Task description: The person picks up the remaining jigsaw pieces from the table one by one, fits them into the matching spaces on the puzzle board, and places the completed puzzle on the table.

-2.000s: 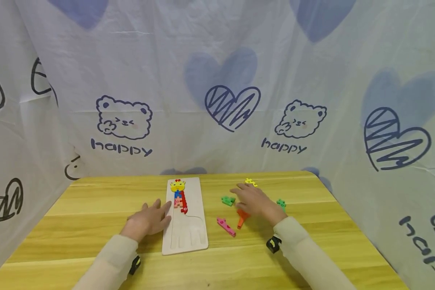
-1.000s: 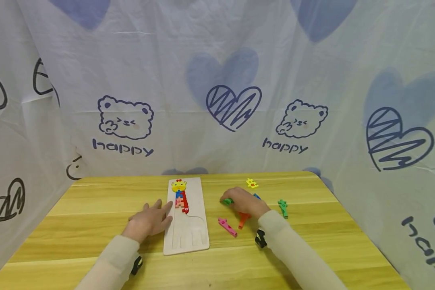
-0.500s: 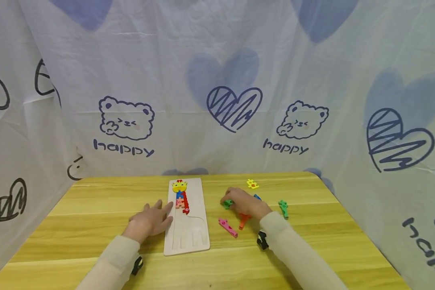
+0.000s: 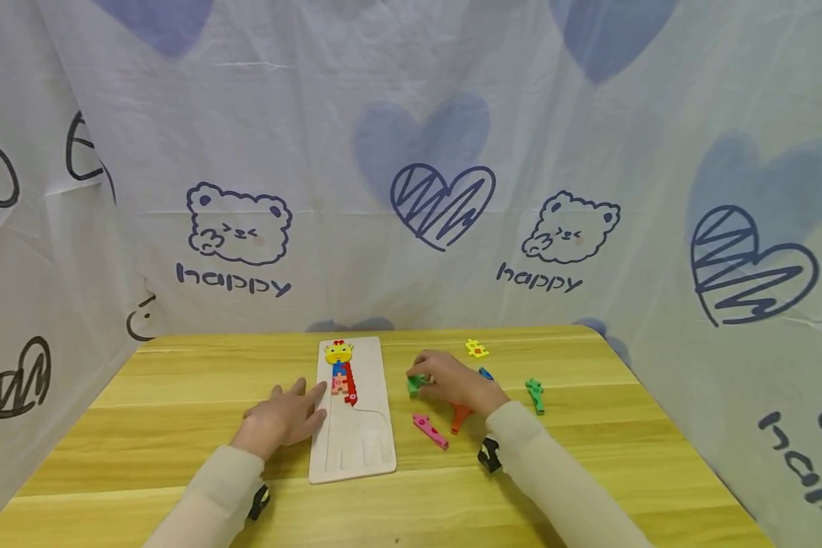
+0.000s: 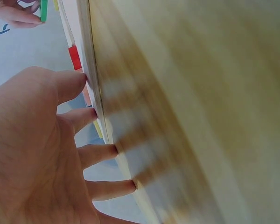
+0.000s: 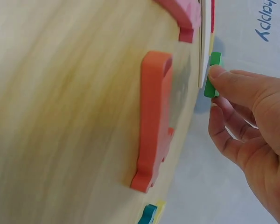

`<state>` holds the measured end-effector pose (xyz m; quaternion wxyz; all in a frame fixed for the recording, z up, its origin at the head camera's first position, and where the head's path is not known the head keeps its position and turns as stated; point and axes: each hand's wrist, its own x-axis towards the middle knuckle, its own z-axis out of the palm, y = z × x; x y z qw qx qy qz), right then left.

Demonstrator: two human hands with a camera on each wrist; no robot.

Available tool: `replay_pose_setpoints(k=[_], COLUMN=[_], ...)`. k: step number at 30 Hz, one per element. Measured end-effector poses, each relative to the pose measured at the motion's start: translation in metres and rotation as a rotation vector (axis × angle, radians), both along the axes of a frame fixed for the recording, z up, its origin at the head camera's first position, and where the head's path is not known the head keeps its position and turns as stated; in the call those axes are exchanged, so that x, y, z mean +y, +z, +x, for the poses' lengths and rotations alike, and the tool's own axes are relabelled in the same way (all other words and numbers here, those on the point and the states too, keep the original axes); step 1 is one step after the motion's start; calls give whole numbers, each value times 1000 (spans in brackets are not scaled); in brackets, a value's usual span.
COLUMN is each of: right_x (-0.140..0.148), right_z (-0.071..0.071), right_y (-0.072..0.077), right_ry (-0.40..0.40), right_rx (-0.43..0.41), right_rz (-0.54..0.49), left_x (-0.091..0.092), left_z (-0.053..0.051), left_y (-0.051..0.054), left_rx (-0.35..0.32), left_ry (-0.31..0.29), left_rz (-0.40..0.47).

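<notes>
1. Board lies flat between the left hand and the right hand, just beside the left; the hands are apart.
2. The left hand has its fingers spread and unbent at the tips, with fingertips touching the near-side edge of the board.
3. The right hand pinches a green piece between thumb and fingers, to the right of the board.
4. On the board, beyond the left hand's fingers, sit a yellow giraffe face, a blue piece under it, a salmon piece and, alongside, a red piece.
5. An orange piece, partly covered, lies close in front of the right hand, with a pink piece near it.
6. Beyond the right hand lie a yellow piece and another blue piece, mostly hidden.
7. Another green piece rests to that hand's right on the table.
</notes>
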<state>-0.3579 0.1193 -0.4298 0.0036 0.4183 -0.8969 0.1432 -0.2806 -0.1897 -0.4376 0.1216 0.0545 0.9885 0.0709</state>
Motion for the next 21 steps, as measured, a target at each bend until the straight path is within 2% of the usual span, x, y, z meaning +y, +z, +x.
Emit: replay_pose_setpoints(k=[16,21], right_x=[-23,-29], right_z=[5,8], right_y=[4,4], right_ry=[3,-18], right_rx=[-32,-86], right_rz=[-24,-41], left_x=[-1,-1], left_z=[0,-2], left_y=[0,-1], left_rx=[12,14], left_ry=[-9,-4], left_rz=[5,2])
